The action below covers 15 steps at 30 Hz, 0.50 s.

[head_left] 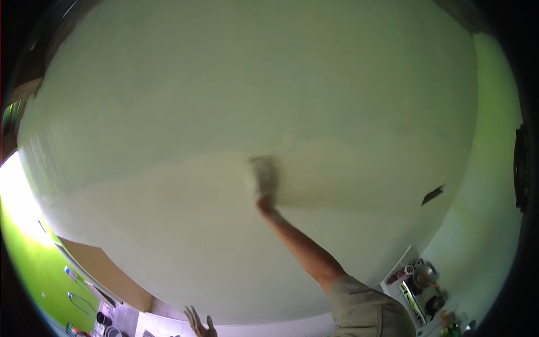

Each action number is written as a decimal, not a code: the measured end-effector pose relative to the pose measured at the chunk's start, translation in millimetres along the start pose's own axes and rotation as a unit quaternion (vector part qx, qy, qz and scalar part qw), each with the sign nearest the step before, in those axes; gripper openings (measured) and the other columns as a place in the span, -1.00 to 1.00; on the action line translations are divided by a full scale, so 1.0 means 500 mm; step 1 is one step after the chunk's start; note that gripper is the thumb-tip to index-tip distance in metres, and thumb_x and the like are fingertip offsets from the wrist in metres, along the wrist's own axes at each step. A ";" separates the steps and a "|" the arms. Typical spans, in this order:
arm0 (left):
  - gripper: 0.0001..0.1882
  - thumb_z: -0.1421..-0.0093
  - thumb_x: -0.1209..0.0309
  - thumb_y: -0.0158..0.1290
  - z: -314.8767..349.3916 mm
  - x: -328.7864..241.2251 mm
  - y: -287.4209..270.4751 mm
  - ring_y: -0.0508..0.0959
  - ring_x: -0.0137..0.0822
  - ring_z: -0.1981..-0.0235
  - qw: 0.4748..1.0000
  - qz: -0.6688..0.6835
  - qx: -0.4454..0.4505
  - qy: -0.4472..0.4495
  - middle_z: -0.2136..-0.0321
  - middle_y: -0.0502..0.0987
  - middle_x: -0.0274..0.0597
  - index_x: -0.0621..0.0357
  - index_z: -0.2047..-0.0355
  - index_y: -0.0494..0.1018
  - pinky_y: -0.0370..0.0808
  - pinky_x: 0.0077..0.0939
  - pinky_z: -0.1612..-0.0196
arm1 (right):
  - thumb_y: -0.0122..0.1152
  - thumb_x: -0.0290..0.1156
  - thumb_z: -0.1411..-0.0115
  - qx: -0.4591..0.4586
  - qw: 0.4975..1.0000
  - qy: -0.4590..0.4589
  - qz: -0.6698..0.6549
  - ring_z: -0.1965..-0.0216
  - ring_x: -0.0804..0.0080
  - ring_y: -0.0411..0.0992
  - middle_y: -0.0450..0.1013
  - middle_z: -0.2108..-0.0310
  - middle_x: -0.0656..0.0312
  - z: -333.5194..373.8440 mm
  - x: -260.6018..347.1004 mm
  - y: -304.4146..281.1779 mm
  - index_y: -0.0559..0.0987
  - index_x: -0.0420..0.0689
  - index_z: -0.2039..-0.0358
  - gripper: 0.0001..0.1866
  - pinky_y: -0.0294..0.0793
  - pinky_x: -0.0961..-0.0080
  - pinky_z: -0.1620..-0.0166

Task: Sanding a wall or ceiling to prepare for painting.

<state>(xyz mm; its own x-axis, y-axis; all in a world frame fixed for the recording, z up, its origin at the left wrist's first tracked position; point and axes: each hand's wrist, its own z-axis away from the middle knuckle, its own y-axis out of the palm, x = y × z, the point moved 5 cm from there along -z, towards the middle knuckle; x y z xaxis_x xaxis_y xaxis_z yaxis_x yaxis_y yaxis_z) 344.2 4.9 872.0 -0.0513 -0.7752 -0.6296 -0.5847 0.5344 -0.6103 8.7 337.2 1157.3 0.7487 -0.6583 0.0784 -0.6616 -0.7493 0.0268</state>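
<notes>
My right arm reaches up across a broad pale wall (337, 84), which is greenish above and cream-coloured below. At the wall's middle, near the line between the two tones, is my right hand (267, 182). Motion smears its fingers, and a thin dark edge shows at its upper end. Whether it holds a flat thing or lies against the wall with bare fingers cannot be made out. Low in the view, my left hand (200, 324) is raised with its fingers spread and nothing in it. Its wrist is cut off by the lower edge.
A dark slot-shaped opening (433, 195) sits in the wall at right. Lower right, a wok (424, 276) and a dark pan (434, 304) stand by a stove. At lower left are a brown cabinet (106, 272), a bright green wall (28, 264) and dark round containers (104, 319).
</notes>
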 end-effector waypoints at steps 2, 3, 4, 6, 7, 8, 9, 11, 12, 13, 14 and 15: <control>-0.22 -0.30 0.29 0.12 -0.078 -0.071 0.061 -0.03 0.27 -0.48 0.998 0.023 0.018 0.048 -0.46 0.00 0.27 0.19 -0.46 0.08 0.03 0.12 -0.44 | -0.31 -0.07 -0.52 0.191 0.971 -0.091 -0.115 -0.51 0.10 -0.01 0.17 -0.44 0.13 0.070 0.077 0.080 0.32 -0.08 -0.39 -0.43 -0.16 -0.01 -0.49; -0.24 -0.33 0.29 0.10 -0.115 -0.130 0.081 -0.03 0.27 -0.48 0.995 0.035 0.035 0.088 -0.46 -0.02 0.27 0.18 -0.46 0.08 0.04 0.13 -0.44 | -0.23 -0.13 -0.51 0.274 0.941 -0.157 -0.120 -0.48 0.10 0.05 0.19 -0.43 0.12 0.102 0.105 0.090 0.32 -0.07 -0.39 -0.46 -0.08 0.00 -0.48; -0.27 -0.35 0.29 0.08 -0.139 -0.186 0.078 -0.03 0.27 -0.48 0.991 0.041 0.040 0.122 -0.47 -0.03 0.26 0.17 -0.46 0.09 0.04 0.14 -0.43 | -0.23 -0.13 -0.51 0.270 0.943 -0.154 -0.122 -0.48 0.10 0.05 0.19 -0.43 0.12 0.111 0.123 0.078 0.32 -0.07 -0.39 -0.46 -0.08 0.00 -0.48; -0.28 -0.36 0.29 0.07 -0.186 -0.273 0.088 -0.03 0.28 -0.48 0.984 0.050 0.040 0.164 -0.47 -0.03 0.26 0.16 -0.46 0.10 0.05 0.14 -0.43 | -0.13 -0.14 -0.49 0.284 0.947 -0.088 -0.117 -0.47 0.09 0.08 0.21 -0.41 0.11 0.107 0.119 0.037 0.35 -0.06 -0.37 -0.48 -0.04 0.01 -0.48; -0.29 -0.37 0.28 0.06 -0.206 -0.304 0.084 -0.03 0.28 -0.48 0.979 0.057 0.029 0.194 -0.47 -0.03 0.26 0.15 -0.45 0.10 0.06 0.15 -0.42 | -0.13 -0.14 -0.49 0.279 0.949 -0.086 -0.115 -0.47 0.09 0.08 0.21 -0.41 0.11 0.096 0.116 0.014 0.35 -0.06 -0.37 -0.48 -0.04 0.01 -0.48; -0.29 -0.37 0.28 0.06 -0.228 -0.322 0.080 -0.03 0.28 -0.48 0.978 0.056 0.028 0.200 -0.47 -0.03 0.26 0.15 -0.45 0.10 0.06 0.15 -0.42 | -0.07 -0.24 -0.47 0.190 0.976 -0.054 -0.095 -0.46 0.07 0.10 0.25 -0.39 0.09 0.071 0.091 -0.038 0.36 -0.09 -0.35 -0.50 -0.02 0.01 -0.47; -0.30 -0.37 0.28 0.05 -0.248 -0.343 0.078 -0.03 0.28 -0.48 0.972 0.064 0.007 0.228 -0.47 -0.04 0.26 0.15 -0.45 0.11 0.06 0.15 -0.42 | -0.02 -0.33 -0.45 0.100 0.993 -0.018 -0.068 -0.45 0.06 0.13 0.28 -0.37 0.06 0.054 0.050 -0.105 0.37 -0.13 -0.34 -0.52 0.00 0.01 -0.46; -0.31 -0.38 0.27 0.04 -0.290 -0.394 0.079 -0.03 0.28 -0.48 0.961 0.079 -0.002 0.265 -0.47 -0.05 0.26 0.15 -0.45 0.11 0.06 0.16 -0.42 | -0.05 -0.57 -0.39 -0.043 0.999 -0.022 0.007 -0.43 0.01 0.15 0.24 -0.37 -0.02 0.021 -0.030 -0.229 0.32 -0.26 -0.33 -0.51 0.00 0.04 -0.47; -0.31 -0.39 0.27 0.04 -0.317 -0.416 0.068 -0.04 0.28 -0.48 0.959 0.054 -0.033 0.276 -0.47 -0.06 0.26 0.16 -0.45 0.11 0.05 0.17 -0.43 | -0.09 -0.56 -0.40 -0.101 0.995 0.012 0.018 -0.43 -0.04 0.15 0.31 -0.33 -0.02 -0.008 -0.051 -0.285 0.35 -0.29 -0.31 -0.53 -0.04 0.02 -0.48; -0.31 -0.39 0.27 0.03 -0.347 -0.440 0.059 -0.04 0.28 -0.48 0.955 0.031 -0.062 0.287 -0.48 -0.07 0.26 0.16 -0.45 0.10 0.04 0.18 -0.43 | -0.13 -0.55 -0.41 -0.159 0.986 0.046 0.030 -0.43 -0.09 0.14 0.38 -0.28 -0.03 -0.039 -0.072 -0.344 0.38 -0.32 -0.28 -0.55 -0.08 -0.01 -0.48; -0.31 -0.41 0.24 0.01 -0.379 -0.482 0.062 -0.06 0.27 -0.49 0.948 0.019 -0.078 0.307 -0.48 -0.08 0.25 0.15 -0.46 0.09 0.02 0.19 -0.43 | -0.15 -0.56 -0.44 -0.186 0.979 0.071 0.032 -0.45 -0.06 0.11 0.32 -0.33 -0.04 -0.061 -0.133 -0.398 0.30 -0.31 -0.34 -0.53 -0.06 0.07 -0.48; -0.31 -0.42 0.21 -0.02 -0.415 -0.524 0.065 -0.07 0.27 -0.49 0.941 0.007 -0.095 0.326 -0.48 -0.10 0.24 0.15 -0.47 0.08 0.00 0.20 -0.44 | -0.16 -0.56 -0.47 -0.213 0.972 0.095 0.033 -0.46 -0.02 0.07 0.25 -0.38 -0.05 -0.083 -0.195 -0.449 0.22 -0.30 -0.39 -0.50 -0.04 0.15 -0.48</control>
<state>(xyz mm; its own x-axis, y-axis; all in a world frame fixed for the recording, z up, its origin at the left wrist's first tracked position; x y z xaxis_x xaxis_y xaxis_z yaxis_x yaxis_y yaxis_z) 170.4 155.4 1116.8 -0.5093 -0.8434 -0.1711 -0.7109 0.5244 -0.4687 82.5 572.4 1185.1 0.7100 -0.6483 0.2748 -0.6948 -0.5817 0.4229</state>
